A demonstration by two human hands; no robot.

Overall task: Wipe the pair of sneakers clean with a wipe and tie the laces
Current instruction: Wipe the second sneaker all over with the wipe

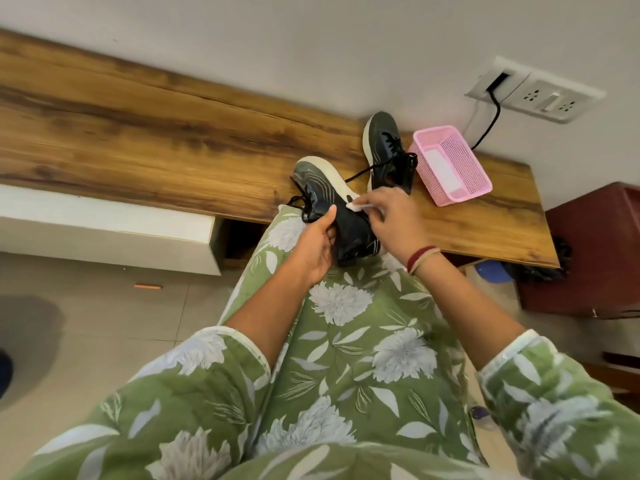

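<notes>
sneaker (329,202) over bench (156,140) edge, wipe (357,205) at sole

Dark mesh sneaker with white rubber sole (320,188), tilted toe-up, left hand (315,249) gripping its collar, black laces (302,205) hanging loose, small white wipe (356,205) pinched by right hand (391,220) against the sole's edge, matching second sneaker (381,136) lying untied on wooden shelf (173,133) beyond

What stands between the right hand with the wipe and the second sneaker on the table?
Nothing visible. The right hand presses the wipe to the sole of the held sneaker; the second sneaker lies beyond it, and the pink basket is beside, not between.
</notes>
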